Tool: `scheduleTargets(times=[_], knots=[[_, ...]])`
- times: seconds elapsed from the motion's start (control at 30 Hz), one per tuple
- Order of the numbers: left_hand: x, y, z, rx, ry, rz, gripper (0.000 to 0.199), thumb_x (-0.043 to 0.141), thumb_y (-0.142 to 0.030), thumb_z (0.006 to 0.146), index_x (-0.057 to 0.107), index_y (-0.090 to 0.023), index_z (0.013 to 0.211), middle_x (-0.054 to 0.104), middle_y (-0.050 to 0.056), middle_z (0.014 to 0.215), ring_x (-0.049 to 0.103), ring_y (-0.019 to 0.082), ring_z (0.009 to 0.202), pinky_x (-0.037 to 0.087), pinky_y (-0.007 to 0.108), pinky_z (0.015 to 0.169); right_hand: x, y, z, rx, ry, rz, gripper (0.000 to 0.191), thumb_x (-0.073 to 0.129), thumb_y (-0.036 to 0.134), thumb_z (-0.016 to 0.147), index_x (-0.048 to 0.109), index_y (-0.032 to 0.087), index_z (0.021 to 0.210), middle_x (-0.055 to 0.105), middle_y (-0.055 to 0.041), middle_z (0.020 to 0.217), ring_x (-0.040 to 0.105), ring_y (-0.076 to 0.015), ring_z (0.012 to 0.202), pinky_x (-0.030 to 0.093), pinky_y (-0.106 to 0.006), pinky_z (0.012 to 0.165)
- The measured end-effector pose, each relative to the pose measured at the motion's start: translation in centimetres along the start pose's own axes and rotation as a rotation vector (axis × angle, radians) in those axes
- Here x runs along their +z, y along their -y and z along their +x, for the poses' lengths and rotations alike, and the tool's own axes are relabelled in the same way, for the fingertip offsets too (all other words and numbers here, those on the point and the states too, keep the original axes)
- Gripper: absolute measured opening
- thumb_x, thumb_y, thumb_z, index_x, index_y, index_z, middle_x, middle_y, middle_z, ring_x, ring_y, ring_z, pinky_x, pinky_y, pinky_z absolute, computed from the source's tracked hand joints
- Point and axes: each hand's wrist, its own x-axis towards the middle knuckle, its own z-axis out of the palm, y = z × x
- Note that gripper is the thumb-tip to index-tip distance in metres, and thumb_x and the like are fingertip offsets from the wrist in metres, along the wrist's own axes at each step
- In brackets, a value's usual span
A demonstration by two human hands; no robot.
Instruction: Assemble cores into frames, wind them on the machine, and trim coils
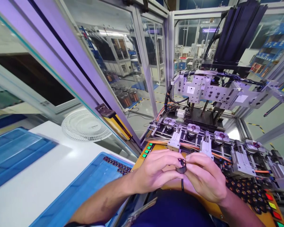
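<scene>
A small round motor stator [181,168], dark-sided with copper-coloured windings on top, is held up in front of my body. My left hand [153,170] grips it from the left between thumb and fingers. From the other side, my right hand [207,178] has its fingertips pinched together against the stator's right edge; whether a wire end is between them is too small to tell. Many similar stators [247,192] lie in a group on the orange bench top, by my right forearm. Beyond my hands, a row of machine holders carries round parts, one on the middle holder [193,128].
A blue tray [85,186] with rows of stators [117,164] lies left on a white table [21,201]. A white fan [86,126] stands behind it. Metal clamps [207,146], the machine head [210,90], a frame post [92,72] and coloured buttons [272,205] surround the bench.
</scene>
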Motion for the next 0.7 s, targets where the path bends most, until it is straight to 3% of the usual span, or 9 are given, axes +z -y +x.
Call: scheduleTargets(times=[0.3,0.53,0.7], knots=[[0.11,0.04,0.27,0.009,0.042,0.042,0.024,0.073,-0.015,0.082,0.057,-0.016,0.101,0.073,0.013,0.095,0.072,0.018,0.087,0.059,0.028,0.078,-0.39,-0.42,-1.01,0.03,0.077,0.042,0.036,0.063,-0.004,0.081,0.063,0.012,0.114,0.065,-0.0121,0.103,0.063,-0.021,0.1,0.061,-0.038,0.082],[0.0,0.23,0.37,-0.006,0.124,0.079,0.017,0.071,-0.019,0.085,0.058,-0.015,0.094,0.071,0.012,0.092,0.069,0.017,0.081,0.056,0.027,0.075,-0.64,-0.52,-0.37,0.023,0.136,0.091,0.026,0.06,-0.004,0.083,0.063,0.01,0.104,0.065,-0.0108,0.093,0.063,-0.0191,0.091,0.06,-0.034,0.076],[-0.28,-0.09,0.68,-0.033,0.157,0.076,0.012,0.066,-0.02,0.088,0.058,-0.015,0.096,0.071,0.013,0.092,0.068,0.017,0.082,0.056,0.027,0.075,-0.37,-0.55,-0.76,0.055,0.133,0.055,0.029,0.061,-0.001,0.085,0.061,0.013,0.11,0.066,-0.0105,0.097,0.066,-0.019,0.094,0.061,-0.034,0.081]])
